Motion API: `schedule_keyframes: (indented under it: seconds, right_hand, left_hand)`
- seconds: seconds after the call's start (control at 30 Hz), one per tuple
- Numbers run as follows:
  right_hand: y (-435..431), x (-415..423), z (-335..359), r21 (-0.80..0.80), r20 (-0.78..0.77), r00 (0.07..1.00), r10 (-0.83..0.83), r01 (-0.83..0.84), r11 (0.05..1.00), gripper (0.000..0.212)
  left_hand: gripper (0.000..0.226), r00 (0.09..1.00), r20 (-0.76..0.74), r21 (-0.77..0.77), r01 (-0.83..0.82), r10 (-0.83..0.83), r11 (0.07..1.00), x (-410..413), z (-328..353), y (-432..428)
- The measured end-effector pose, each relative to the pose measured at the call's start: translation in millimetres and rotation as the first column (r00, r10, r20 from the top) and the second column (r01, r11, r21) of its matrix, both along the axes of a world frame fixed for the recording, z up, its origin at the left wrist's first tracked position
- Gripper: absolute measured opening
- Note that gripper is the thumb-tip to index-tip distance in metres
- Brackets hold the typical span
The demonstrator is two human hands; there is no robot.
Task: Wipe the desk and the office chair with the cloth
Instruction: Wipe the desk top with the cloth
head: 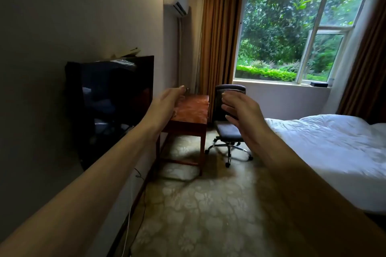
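**Both hands raised and empty, facing desk and chair**

From the left:
- A dark TV [112, 100] is on the wall.
- The left hand [167, 101] has its fingers straight and relaxed and holds nothing.
- The desk [194, 109] stands against the wall, its long axis running away from the viewer toward the curtain.
- The chair [226, 131] is just beside the desk's right edge.
- The right hand [240, 110] has its fingers spread and loosely curled, and is also empty.
- The bed [334, 142] is at the far right.

No cloth is visible. Desk and chair lie ahead of the fingertips, well apart from them across the floor. The left hand lines up with the desk, the right with the chair. Judged step: the 2 hands must first obtain a cloth, and wiping has not begun.
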State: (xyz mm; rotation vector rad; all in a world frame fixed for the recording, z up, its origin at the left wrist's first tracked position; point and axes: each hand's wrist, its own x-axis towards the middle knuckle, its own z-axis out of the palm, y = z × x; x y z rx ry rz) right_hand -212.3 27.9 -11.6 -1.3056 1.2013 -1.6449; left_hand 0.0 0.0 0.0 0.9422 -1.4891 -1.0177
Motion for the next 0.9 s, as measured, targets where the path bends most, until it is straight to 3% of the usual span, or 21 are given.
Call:
schedule_keyframes:
  seconds: [0.1,0.23,0.5,0.9]
  right_hand:
    - [-40.8,-19.5,-2.6,0.023,0.009,1.0,0.027,-0.027,0.999,0.045]
    - [-100.9,-53.2,-6.5,0.043,-0.025,0.999,0.037,-0.036,0.998,0.034]
    - [-200.9,-106.2,-27.3,0.159,-0.064,0.996,0.069,-0.058,0.986,0.036]
    - [-385.2,-108.3,-91.0,0.339,-0.132,0.977,0.17,-0.117,0.933,0.028]
  left_hand:
    - [0.035,1.0,0.023,0.011,-0.018,0.017,1.0,-22.1,-2.1,-36.9]
    - [0.042,0.998,0.053,0.03,-0.043,0.041,0.999,-59.8,-5.3,-91.8]
    - [0.042,0.993,0.078,0.102,-0.096,0.088,0.99,-113.4,-25.6,-201.0]
    - [0.025,0.991,0.086,0.227,-0.122,0.105,0.966,-114.7,-117.3,-377.8]
